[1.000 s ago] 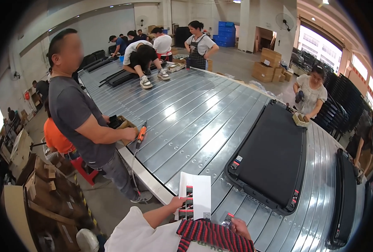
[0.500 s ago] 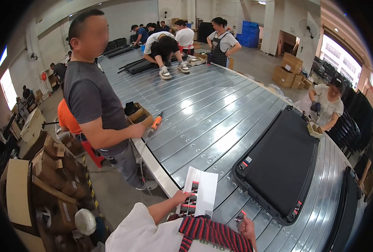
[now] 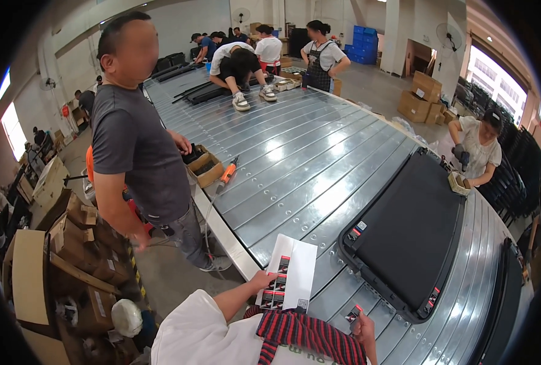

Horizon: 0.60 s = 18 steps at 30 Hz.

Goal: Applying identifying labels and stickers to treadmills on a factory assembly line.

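My left hand (image 3: 262,281) grips the edge of a white label sheet (image 3: 300,271), thumb on top. Several black-and-red stickers (image 3: 275,297) show on the sheet's left part. Between the fingers of my right hand (image 3: 363,329) is one loose black-and-red sticker (image 3: 354,313), held over the metal table. Just beyond lies a black framed panel (image 3: 407,228), flat on the table. Similar labels sit at its near right corner (image 3: 430,299) and its left corner (image 3: 357,230).
The ribbed metal table (image 3: 282,182) stretches far ahead. An orange power tool (image 3: 228,170) with a cord lies near its left edge, beside a cardboard box (image 3: 208,170). A person in grey (image 3: 139,134) stands left; another (image 3: 477,146) works at right with a tool. Cartons (image 3: 82,243) crowd the left.
The person in grey has drawn a hand back from the power tool; that arm now hangs down. My hands have barely moved, still with the sheet and sticker.
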Tool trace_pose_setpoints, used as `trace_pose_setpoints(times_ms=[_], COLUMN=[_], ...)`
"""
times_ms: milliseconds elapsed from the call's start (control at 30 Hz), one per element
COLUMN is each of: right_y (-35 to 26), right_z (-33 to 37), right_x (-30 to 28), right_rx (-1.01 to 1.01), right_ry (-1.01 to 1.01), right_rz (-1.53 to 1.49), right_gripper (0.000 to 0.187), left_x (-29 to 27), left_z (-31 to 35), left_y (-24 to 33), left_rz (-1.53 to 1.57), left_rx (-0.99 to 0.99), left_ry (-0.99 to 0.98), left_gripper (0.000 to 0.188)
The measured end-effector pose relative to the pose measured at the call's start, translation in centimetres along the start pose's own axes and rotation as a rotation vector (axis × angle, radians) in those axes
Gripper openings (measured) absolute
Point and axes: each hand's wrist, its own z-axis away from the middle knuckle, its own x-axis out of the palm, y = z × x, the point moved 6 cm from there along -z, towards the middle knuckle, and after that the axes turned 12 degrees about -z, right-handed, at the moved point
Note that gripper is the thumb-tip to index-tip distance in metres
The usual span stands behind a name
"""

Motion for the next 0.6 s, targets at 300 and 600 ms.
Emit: trace_pose_setpoints(times_ms=[300,600], right_y=[-0.3,-1.0], right_z=[0.8,1.3], right_x=[0.5,1.5], right_rx=[-0.033,-0.059], right_ry=[-0.026,-0.017], right_rz=[-0.016,0.036], right_gripper=[0.032,0.028], left_x=[0.0,-0.5], left_z=[0.6,0.3], left_y=[1.3,1.0], left_rz=[-0.006,-0.117], left_rx=[0.058,0.03], left_ry=[0.025,0.022], left_gripper=[0.036,0.037])
